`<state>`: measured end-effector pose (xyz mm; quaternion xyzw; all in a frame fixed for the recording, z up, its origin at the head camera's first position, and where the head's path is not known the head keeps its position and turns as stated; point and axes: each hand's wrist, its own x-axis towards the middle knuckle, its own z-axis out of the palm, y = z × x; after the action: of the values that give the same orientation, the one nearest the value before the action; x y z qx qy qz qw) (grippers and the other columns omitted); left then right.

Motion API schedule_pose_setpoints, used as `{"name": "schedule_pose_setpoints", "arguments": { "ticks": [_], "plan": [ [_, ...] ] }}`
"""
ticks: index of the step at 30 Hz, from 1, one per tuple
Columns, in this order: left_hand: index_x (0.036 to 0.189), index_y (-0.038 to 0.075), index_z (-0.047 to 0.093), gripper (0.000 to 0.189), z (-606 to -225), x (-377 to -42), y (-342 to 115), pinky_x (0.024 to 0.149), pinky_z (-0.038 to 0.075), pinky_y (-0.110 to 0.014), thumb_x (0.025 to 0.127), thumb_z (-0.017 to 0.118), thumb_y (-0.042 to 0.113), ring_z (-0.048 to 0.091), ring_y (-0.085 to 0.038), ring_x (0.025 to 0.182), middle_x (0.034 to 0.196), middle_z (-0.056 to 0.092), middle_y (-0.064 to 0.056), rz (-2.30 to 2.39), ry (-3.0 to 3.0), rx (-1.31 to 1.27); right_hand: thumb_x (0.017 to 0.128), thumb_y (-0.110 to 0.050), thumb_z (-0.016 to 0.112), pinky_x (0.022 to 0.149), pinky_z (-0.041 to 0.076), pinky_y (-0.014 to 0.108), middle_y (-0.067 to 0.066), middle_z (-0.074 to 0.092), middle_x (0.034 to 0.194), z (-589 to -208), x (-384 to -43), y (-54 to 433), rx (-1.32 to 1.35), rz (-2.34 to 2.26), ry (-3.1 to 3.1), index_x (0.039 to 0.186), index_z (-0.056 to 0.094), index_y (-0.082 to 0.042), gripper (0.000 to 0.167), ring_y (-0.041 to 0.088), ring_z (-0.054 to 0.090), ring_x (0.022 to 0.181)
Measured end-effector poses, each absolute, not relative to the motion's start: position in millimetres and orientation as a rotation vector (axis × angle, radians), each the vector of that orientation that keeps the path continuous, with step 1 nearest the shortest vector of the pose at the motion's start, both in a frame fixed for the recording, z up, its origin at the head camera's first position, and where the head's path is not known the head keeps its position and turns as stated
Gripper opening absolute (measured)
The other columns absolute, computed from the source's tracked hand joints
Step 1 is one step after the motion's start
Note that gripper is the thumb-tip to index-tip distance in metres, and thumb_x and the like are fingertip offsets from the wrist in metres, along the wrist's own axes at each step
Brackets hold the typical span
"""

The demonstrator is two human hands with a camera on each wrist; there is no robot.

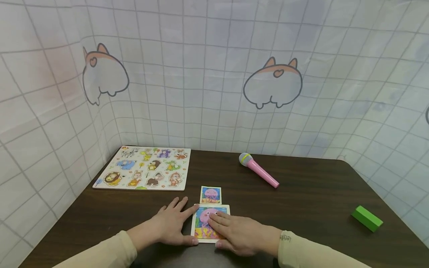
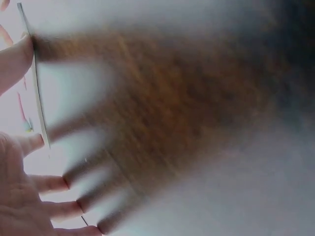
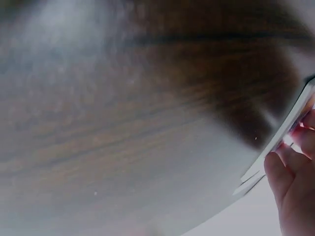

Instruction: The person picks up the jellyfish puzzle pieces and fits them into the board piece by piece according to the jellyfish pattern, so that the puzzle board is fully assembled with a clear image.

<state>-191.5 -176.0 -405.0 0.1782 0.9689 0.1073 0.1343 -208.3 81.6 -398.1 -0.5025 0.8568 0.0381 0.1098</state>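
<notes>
A square picture board (image 1: 202,233) with a white border and a pink sea creature, like an octopus or jellyfish, lies flat near the table's front. My left hand (image 1: 171,224) is spread out, its index finger and thumb touching the board's left edge. My right hand (image 1: 242,233) lies across the lower right of the picture with its fingers straight, covering part of it. Just beyond the board's top edge sits a small card (image 1: 210,195) with a matching picture. The left wrist view catches the board's thin edge (image 2: 38,93) by the fingertips.
An animal puzzle board (image 1: 142,169) lies at the back left of the dark wooden table (image 1: 311,193). A pink toy microphone (image 1: 259,171) is at the back middle, and a green block (image 1: 366,219) at the right. A checkered curtain (image 1: 201,74) surrounds the table.
</notes>
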Motion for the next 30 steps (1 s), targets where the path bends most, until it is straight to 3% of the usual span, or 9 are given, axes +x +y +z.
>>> {"name": "schedule_pose_setpoints", "arguments": {
  "ticks": [13, 21, 30],
  "plan": [
    [0.157, 0.017, 0.041, 0.089, -405, -194, -183, 0.110, 0.030, -0.076, 0.086, 0.074, 0.059, 0.026, -0.051, 0.151, 0.164, 0.031, -0.024, 0.486, 2.752, 0.511, 0.109, -0.052, 0.036, 0.121, 0.036, 0.036, 0.003, 0.033, 0.167, -399, -207, 77, -1.423, 0.060, 2.528, 0.160, 0.036, -0.014, 0.065, 0.021, 0.033, 0.155],
    [0.157, 0.003, 0.037, 0.096, -402, -175, -171, 0.116, 0.036, -0.060, 0.091, 0.064, 0.066, 0.029, -0.037, 0.155, 0.167, 0.029, -0.019, 0.236, 2.749, 0.890, 0.109, -0.051, 0.039, 0.122, 0.034, 0.037, 0.004, 0.033, 0.167, -398, -207, 76, -1.391, -0.044, 2.514, 0.160, 0.035, -0.012, 0.065, 0.022, 0.031, 0.155],
    [0.158, 0.004, 0.037, 0.093, -407, -166, -156, 0.115, 0.040, -0.055, 0.094, 0.057, 0.068, 0.034, -0.028, 0.154, 0.167, 0.032, -0.013, 0.052, 2.761, 0.999, 0.107, -0.056, 0.037, 0.124, 0.030, 0.037, 0.006, 0.023, 0.171, -399, -205, 84, -1.391, -0.029, 2.503, 0.164, 0.025, -0.010, 0.073, 0.023, 0.024, 0.158]
  ]
}}
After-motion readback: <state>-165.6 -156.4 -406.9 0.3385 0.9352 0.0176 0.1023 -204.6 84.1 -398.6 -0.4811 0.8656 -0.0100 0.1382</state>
